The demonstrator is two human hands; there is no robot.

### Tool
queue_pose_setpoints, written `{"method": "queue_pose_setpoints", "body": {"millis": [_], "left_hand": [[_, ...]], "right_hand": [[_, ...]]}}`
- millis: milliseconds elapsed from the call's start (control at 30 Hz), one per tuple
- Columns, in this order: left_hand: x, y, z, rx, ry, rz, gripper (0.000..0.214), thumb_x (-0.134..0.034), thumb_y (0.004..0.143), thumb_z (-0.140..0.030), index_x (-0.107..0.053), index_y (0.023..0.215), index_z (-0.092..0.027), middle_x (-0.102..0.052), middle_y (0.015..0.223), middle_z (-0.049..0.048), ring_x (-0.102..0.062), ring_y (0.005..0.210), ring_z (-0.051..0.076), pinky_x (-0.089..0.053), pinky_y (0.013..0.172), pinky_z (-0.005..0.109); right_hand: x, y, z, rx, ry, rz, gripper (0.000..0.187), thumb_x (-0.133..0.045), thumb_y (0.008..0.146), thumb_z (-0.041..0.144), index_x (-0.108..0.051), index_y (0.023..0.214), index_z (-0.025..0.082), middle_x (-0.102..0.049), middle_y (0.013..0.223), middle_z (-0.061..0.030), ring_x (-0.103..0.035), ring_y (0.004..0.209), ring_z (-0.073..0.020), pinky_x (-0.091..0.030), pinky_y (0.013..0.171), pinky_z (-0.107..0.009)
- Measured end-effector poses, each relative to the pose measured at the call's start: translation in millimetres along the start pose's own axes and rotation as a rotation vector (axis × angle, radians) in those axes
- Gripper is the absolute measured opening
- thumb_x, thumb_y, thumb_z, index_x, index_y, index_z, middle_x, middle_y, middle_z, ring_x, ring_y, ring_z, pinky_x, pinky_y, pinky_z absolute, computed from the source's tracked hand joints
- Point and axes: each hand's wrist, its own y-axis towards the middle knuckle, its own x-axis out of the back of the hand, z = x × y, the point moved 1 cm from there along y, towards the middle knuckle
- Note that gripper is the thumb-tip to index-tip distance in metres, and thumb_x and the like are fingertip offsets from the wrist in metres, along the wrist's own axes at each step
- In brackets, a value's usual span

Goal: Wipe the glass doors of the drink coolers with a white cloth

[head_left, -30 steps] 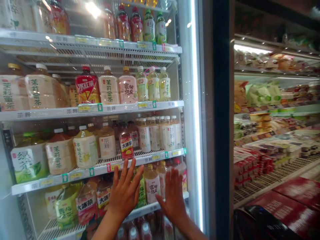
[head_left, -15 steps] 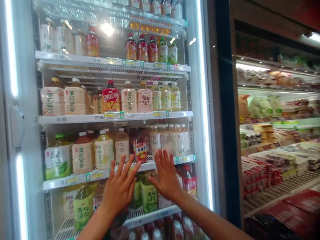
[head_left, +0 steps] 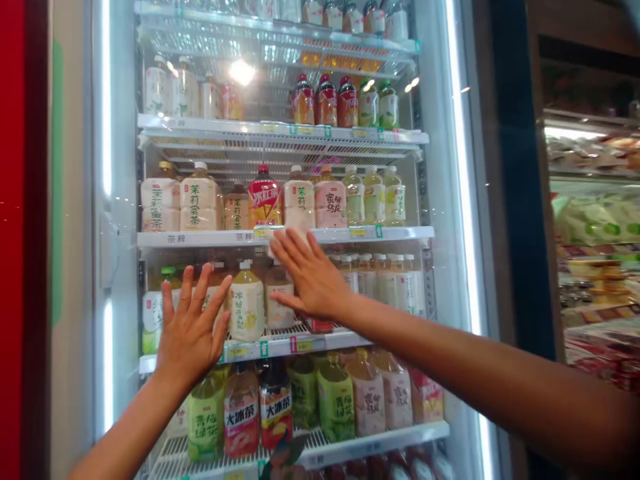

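Note:
My left hand (head_left: 193,330) lies flat on the glass door (head_left: 443,193) of a drinks fridge, fingers spread, in front of the third shelf's big tea bottles (head_left: 246,303). My right hand (head_left: 307,277) reaches across further up, also flat on the glass with fingers stretched out. A small pale patch, perhaps a cloth (head_left: 274,241), shows under its fingertips by the second shelf's edge (head_left: 390,233). Behind the glass stand rows of tea bottles, among them a red-labelled one (head_left: 264,197).
A pale handle (head_left: 107,250) sits on the door's left frame, beside a red panel (head_left: 13,233). A dark upright (head_left: 515,200) divides the fridge from an open chiller (head_left: 595,267) of packaged food at the right.
Both hands slid up and to the left across the glass. The view swung so the fridge's left frame and red panel came into sight. The pale patch now shows under the right fingertips.

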Motion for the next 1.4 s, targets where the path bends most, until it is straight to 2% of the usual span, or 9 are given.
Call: {"method": "queue_pose_setpoints", "body": {"millis": [100, 300, 533, 700, 767, 967, 1167, 1333, 1400], "left_hand": [[3.1, -3.2, 9.3, 0.0, 0.016, 0.006, 0.075, -0.055, 0.097, -0.034, -0.016, 0.161, -0.037, -0.01, 0.172, 0.0043, -0.003, 0.16, 0.029, 0.0, 0.128, 0.062], [12.8, -10.6, 21.9, 0.018, 0.024, 0.036, 0.075, -0.054, 0.097, -0.032, -0.016, 0.161, -0.037, -0.011, 0.172, 0.0039, -0.003, 0.16, 0.029, 0.001, 0.128, 0.061], [24.9, -9.4, 32.5, 0.04, 0.061, 0.011, 0.075, -0.052, 0.098, -0.029, -0.013, 0.162, -0.037, -0.007, 0.173, 0.003, -0.001, 0.16, 0.03, 0.001, 0.128, 0.062], [33.8, -11.3, 30.3, 0.035, 0.027, -0.02, 0.075, -0.052, 0.098, -0.028, -0.013, 0.162, -0.038, -0.004, 0.173, 0.0004, 0.0, 0.16, 0.028, 0.003, 0.129, 0.058], [35.2, -8.3, 27.6, 0.023, 0.026, -0.012, 0.075, -0.051, 0.098, -0.027, -0.013, 0.162, -0.038, -0.004, 0.173, -0.0002, 0.0, 0.16, 0.028, 0.003, 0.129, 0.058], [27.8, 10.1, 8.7, 0.001, 0.0, -0.016, 0.074, -0.05, 0.099, -0.027, -0.013, 0.162, -0.037, -0.003, 0.173, -0.0005, 0.001, 0.16, 0.027, 0.003, 0.129, 0.059], [5.1, 28.9, -20.0, -0.075, -0.033, -0.029, 0.073, -0.052, 0.098, -0.03, -0.016, 0.162, -0.037, -0.005, 0.173, -0.0005, 0.0, 0.16, 0.026, 0.005, 0.129, 0.054], [-11.1, 62.8, -47.3, -0.121, -0.038, -0.047, 0.073, -0.05, 0.099, -0.032, -0.014, 0.161, -0.038, -0.003, 0.173, -0.0031, 0.001, 0.16, 0.024, 0.005, 0.13, 0.053], [-15.3, 77.8, -60.9, -0.128, -0.034, -0.049, 0.073, -0.049, 0.099, -0.033, -0.012, 0.162, -0.038, -0.002, 0.173, -0.0024, 0.002, 0.16, 0.025, 0.005, 0.129, 0.055]], "right_hand": [[-0.2, 23.0, 8.8, -0.092, -0.021, -0.044, 0.099, -0.031, 0.094, 0.079, -0.012, 0.162, 0.009, -0.008, 0.172, -0.0126, 0.004, 0.16, -0.0302, -0.004, 0.13, -0.059], [-12.9, 0.1, 49.3, 0.448, 0.045, 0.088, 0.093, -0.031, 0.095, 0.078, -0.024, 0.161, 0.013, -0.021, 0.171, -0.0059, -0.006, 0.16, -0.0223, -0.005, 0.132, -0.046], [6.1, 94.7, 20.1, -0.007, -0.062, -0.043, 0.102, -0.03, 0.093, 0.08, -0.014, 0.161, 0.006, -0.01, 0.172, -0.0152, -0.002, 0.159, -0.0333, -0.001, 0.129, -0.058], [-6.2, 57.0, 62.3, 0.514, -0.073, 0.089, 0.095, -0.031, 0.093, 0.079, -0.024, 0.16, 0.012, -0.021, 0.171, -0.0074, -0.011, 0.16, -0.0253, -0.005, 0.132, -0.048], [-1.5, 64.3, 39.4, 0.498, -0.088, 0.089, 0.093, -0.032, 0.094, 0.077, -0.021, 0.161, 0.013, -0.019, 0.172, -0.0062, -0.009, 0.16, -0.0241, -0.004, 0.132, -0.047], [18.9, 81.4, -40.2, -0.086, -0.066, -0.077, 0.1, -0.028, 0.094, 0.079, -0.004, 0.162, 0.01, -0.007, 0.173, -0.0139, 0.001, 0.159, -0.033, -0.002, 0.128, -0.061], [12.4, -10.4, -32.3, 0.468, -0.015, 0.148, 0.096, -0.036, 0.093, 0.078, -0.016, 0.162, 0.016, -0.018, 0.172, -0.0047, -0.001, 0.16, -0.0225, -0.002, 0.132, -0.049], [30.9, -5.2, -102.2, -0.129, -0.083, -0.015, 0.102, -0.034, 0.092, 0.08, -0.001, 0.163, 0.014, -0.006, 0.173, -0.0113, 0.002, 0.16, -0.031, -0.003, 0.129, -0.061], [29.6, -21.9, -99.1, -0.177, -0.066, -0.027, 0.105, -0.033, 0.091, 0.082, 0.007, 0.162, 0.016, -0.004, 0.173, -0.0106, 0.003, 0.16, -0.0311, -0.005, 0.129, -0.062]]}}
